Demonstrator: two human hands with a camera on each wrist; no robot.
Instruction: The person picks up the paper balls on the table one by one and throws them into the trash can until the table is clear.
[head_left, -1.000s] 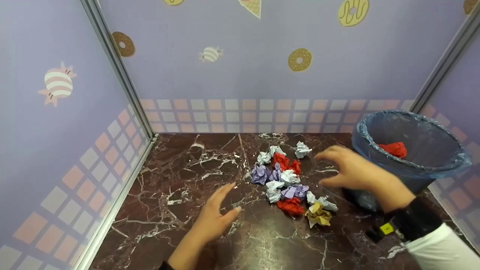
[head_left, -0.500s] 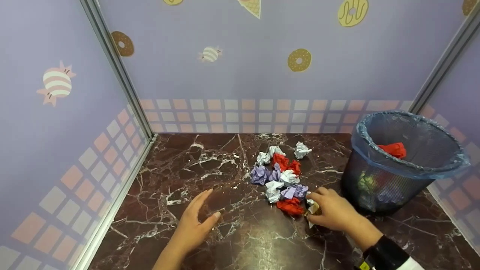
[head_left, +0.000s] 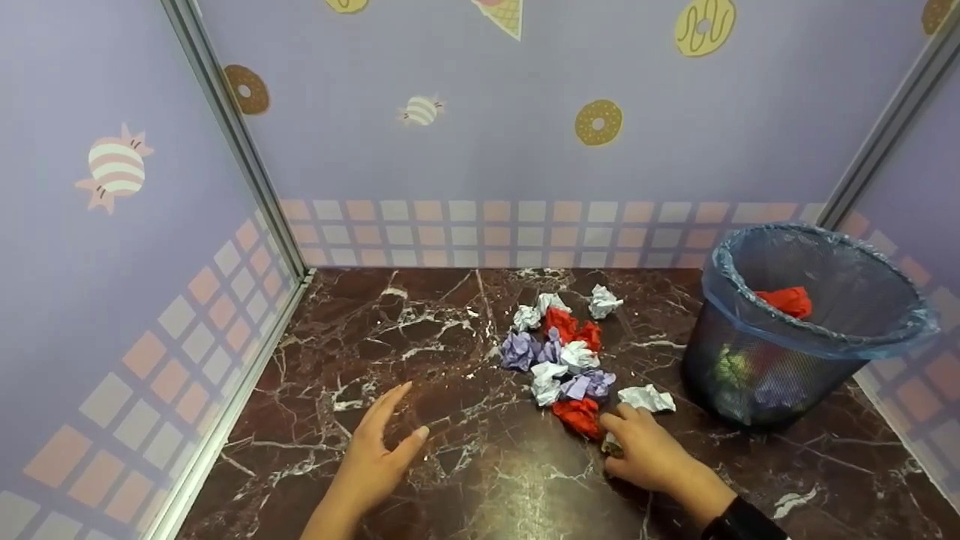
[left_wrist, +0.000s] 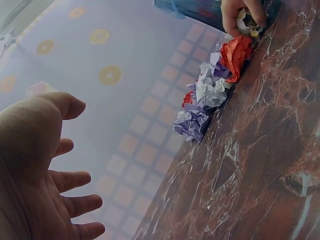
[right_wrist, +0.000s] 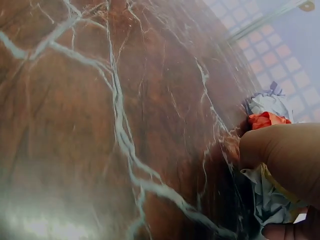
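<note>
My right hand grips a crumpled yellow paper ball low over the marble-patterned table, mostly hidden by the fingers in the head view. In the right wrist view the thumb and a fingertip close on a crumpled paper with pale and yellow sides. Just left of that hand lies a red paper ball, and a white one sits behind it. Left of the pile my left hand hovers with fingers spread and nothing in them; its palm shows in the left wrist view.
Several purple, white and red paper balls are heaped mid-table. One white ball lies apart at the back. A mesh bin with a blue liner stands at the right, holding red paper. Patterned walls enclose the table.
My right hand came down from beside the bin to the pile's near end and took hold of the yellow paper ball, shifting slightly left and nearer. My left hand drew back left.
</note>
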